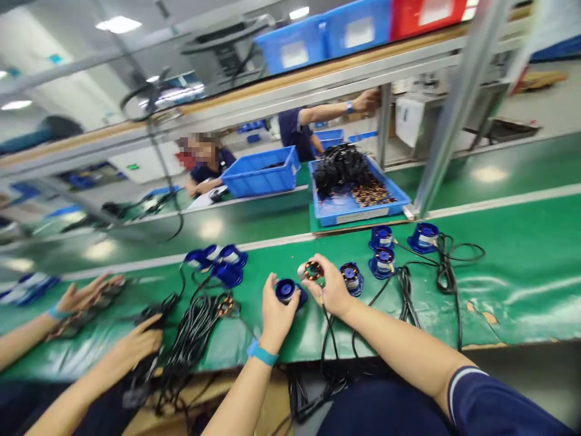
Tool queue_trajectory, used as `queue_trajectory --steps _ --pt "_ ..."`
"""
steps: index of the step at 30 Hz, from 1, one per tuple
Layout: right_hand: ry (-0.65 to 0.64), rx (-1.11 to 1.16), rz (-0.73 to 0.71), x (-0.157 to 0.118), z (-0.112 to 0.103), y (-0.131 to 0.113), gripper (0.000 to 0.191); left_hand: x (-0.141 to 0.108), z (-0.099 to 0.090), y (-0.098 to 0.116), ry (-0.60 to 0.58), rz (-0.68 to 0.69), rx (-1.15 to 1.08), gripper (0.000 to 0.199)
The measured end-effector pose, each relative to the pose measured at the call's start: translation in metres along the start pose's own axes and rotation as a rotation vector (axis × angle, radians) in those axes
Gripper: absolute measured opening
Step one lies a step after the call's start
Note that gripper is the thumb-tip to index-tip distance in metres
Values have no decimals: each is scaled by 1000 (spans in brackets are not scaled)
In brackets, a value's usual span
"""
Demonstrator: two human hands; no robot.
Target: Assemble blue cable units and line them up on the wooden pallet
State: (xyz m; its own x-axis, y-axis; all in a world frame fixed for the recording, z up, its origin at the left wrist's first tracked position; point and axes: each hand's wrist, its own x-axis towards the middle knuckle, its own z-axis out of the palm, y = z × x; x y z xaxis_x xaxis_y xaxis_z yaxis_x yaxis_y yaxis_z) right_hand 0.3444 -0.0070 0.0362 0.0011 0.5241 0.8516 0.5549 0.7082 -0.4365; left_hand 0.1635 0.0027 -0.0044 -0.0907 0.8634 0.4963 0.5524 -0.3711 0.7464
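Observation:
Near the middle of the green bench, my left hand (278, 315) is closed around a dark blue round housing (285, 290). Just right of it, my right hand (333, 286) pinches a ring-shaped copper-wound coil (313, 271) between thumb and fingers. The coil and the housing are apart. A black cable (327, 333) hangs below my right hand. Close behind that hand stands a blue motor housing (351, 277) with a coil inside. Another coil (226, 305) lies left of my left hand, beside bundled black cables (193, 330).
More blue housings (227, 266) sit at the left and others (382, 261) at the right, with coiled cables. A blue tray (363, 212) of black cables and small parts stands behind. At the left, a co-worker's hands (131, 345) are over the bench.

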Motion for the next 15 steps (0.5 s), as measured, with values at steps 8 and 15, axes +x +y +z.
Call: queue_trajectory --steps 8,15 --pt "-571 -160 -112 38 0 -34 51 -28 20 13 -9 -328 -411 94" --pt "-1099 -492 39 50 5 -55 27 -30 25 13 -15 -278 -393 81"
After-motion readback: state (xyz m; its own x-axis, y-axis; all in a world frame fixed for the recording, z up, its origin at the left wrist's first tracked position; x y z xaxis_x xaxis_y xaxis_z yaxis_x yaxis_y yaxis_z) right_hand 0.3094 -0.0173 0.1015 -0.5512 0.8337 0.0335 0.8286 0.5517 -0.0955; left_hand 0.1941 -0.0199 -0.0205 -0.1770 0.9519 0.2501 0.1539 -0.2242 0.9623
